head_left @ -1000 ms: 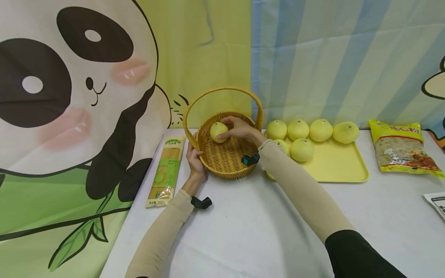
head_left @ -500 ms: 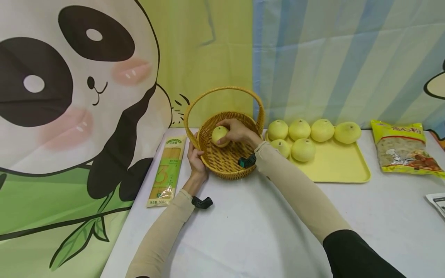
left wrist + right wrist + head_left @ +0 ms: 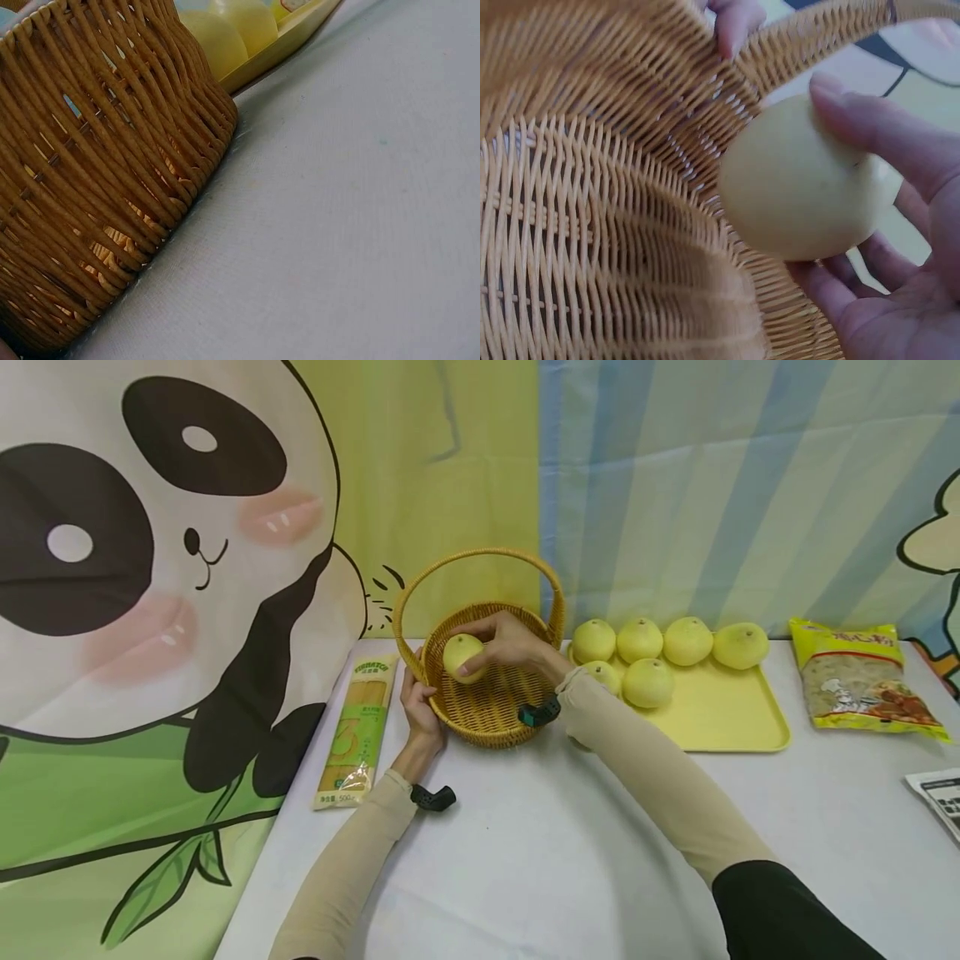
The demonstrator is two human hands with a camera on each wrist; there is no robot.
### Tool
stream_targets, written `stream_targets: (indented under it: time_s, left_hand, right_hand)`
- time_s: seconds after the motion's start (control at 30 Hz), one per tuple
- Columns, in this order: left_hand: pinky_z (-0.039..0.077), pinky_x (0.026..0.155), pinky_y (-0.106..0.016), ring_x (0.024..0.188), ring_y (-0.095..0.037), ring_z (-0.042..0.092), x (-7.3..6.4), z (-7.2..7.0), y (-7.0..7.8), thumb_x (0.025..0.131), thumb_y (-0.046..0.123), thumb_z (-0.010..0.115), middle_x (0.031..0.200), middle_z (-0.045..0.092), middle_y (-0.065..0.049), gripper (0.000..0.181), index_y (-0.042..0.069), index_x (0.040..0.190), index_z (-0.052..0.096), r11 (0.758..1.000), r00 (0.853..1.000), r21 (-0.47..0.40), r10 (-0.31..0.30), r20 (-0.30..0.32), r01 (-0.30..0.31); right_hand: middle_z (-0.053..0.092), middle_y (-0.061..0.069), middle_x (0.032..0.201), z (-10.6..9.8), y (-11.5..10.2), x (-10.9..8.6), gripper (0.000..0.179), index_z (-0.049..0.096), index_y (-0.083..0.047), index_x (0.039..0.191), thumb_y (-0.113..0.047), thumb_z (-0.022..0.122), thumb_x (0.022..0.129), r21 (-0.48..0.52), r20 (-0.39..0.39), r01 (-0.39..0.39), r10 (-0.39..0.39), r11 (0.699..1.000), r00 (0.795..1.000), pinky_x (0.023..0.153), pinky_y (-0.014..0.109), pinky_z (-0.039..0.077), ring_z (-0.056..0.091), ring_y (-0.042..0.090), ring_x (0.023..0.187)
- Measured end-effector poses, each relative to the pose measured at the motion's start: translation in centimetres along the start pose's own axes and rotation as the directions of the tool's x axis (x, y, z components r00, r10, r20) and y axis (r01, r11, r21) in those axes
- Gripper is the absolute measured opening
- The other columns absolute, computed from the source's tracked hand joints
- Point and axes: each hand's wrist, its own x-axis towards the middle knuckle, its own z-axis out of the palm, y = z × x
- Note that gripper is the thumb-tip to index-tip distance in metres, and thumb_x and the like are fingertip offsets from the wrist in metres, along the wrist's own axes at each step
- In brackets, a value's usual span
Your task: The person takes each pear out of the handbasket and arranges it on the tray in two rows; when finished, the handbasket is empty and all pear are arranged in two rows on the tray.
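A pale yellow pear (image 3: 462, 657) is in my right hand (image 3: 513, 642), inside the left part of a round wicker basket (image 3: 498, 727). In the right wrist view the thumb lies on one side of the pear (image 3: 799, 184) and the fingers curl under the other side. My left hand (image 3: 421, 708) grips the basket's left rim beside the handle base, its thumb over the edge. Woven wall of the basket (image 3: 105, 150) fills the left of the left wrist view. Apart from this pear, the visible basket floor shows only weave.
Right of the basket, a yellow tray (image 3: 738, 718) bears several more pears (image 3: 648, 682). A noodle packet (image 3: 358, 727) lies left of the basket. Farther right are a yellow food bag (image 3: 862, 681) and a white printed packet (image 3: 941, 797). A cartoon curtain (image 3: 450, 460) hangs behind.
The right hand and its pear dipped slightly in the basket, then shifted a little left toward the rim. The left hand keeps its place on the basket; the tray's pears stay put.
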Motion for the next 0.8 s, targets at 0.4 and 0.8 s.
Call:
stream_targets:
  time_s: [0.4,0.8]
  left_hand:
    - [0.041,0.109,-0.033,0.138,-0.021,0.050,0.1,0.0,0.0,0.080,0.007,0.035,0.159,0.049,-0.005,0.081,0.016,0.160,0.045,1.000,1.000,0.018,-0.007,-0.011,0.007]
    - [0.029,0.122,-0.058,0.149,-0.037,0.043,-0.2,0.0,0.1,0.081,0.007,0.036,0.162,0.047,-0.008,0.080,0.018,0.160,0.046,1.000,1.000,-0.004,-0.010,0.002,0.010]
  right_hand:
    - [0.077,0.000,0.130,-0.8,-3.4,-4.1,0.067,0.074,-0.014,0.136,-0.017,0.098,0.074,-0.023,0.055,0.111,-0.109,0.994,0.992,0.086,0.028,0.053,0.064,0.015,0.103]
    - [0.072,0.000,0.139,-3.6,-2.6,-9.2,0.062,0.075,-0.020,0.135,-0.017,0.096,0.076,-0.030,0.016,0.137,-0.137,0.990,0.990,0.076,0.027,0.049,0.056,0.009,0.078]
